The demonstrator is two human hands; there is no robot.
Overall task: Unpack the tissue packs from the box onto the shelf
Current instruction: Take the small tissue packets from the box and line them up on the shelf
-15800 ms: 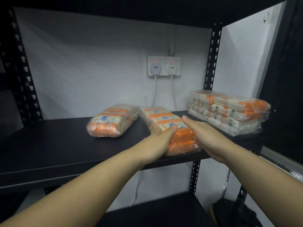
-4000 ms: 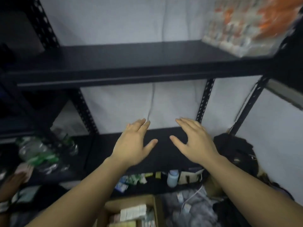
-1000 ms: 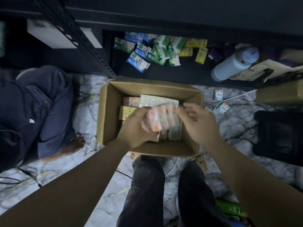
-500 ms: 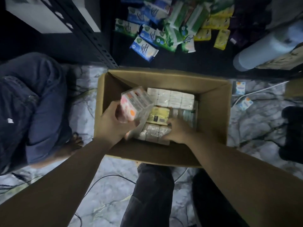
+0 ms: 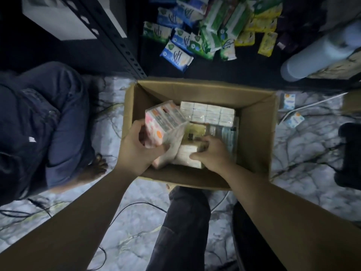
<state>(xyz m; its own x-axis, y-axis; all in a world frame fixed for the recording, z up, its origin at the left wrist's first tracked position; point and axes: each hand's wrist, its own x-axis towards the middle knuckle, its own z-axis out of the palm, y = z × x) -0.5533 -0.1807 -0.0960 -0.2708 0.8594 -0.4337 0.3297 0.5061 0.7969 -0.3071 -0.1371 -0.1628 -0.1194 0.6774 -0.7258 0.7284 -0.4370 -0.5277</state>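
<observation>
An open cardboard box [image 5: 256, 133] stands on the floor below me, with tissue packs inside. My left hand [image 5: 134, 149] grips a clear-wrapped pack with orange and pink print [image 5: 164, 122], tilted up over the box's left side. My right hand [image 5: 213, 153] is down in the box, its fingers curled round a pale tissue pack [image 5: 187, 157] that lies near the front wall. A white multi-pack [image 5: 207, 114] lies at the back of the box.
Blue, green and yellow packets [image 5: 205, 34] lie on the black bottom shelf [image 5: 224, 69] behind the box, beside a pale bottle [image 5: 312, 55]. A person in blue jeans [image 5: 48, 122] sits at the left. Cables cross the marble floor [image 5: 127, 216]. My legs [image 5: 185, 222] are under the box's front.
My left hand has kept the orange-print pack raised at the box's left. My right hand has reached deeper and closed on the pale pack at the front.
</observation>
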